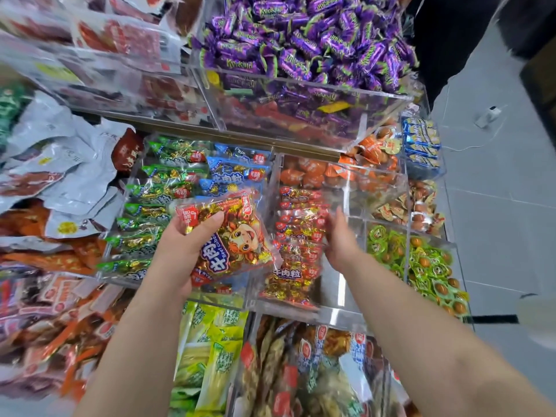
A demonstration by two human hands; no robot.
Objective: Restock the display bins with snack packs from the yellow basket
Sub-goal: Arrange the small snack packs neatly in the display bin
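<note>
Red foil snack pack [231,236] sits gripped in the left hand [183,248], thumb over its top, by the left edge of the acrylic bin [331,315]. The right hand [340,236], fingers straight, presses the stocked packs [296,236], probably opening a slot for it. No yellow basket shows.

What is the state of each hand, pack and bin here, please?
left hand, grips a red snack pack, lifted above the bins.
right hand, fingers straight, against the row of red packs.
red-pack bin, partly filled, bare floor beside the row.
green packs, stacked, bin nearly full.
purple candies, heaped above their bin's rim.
</note>
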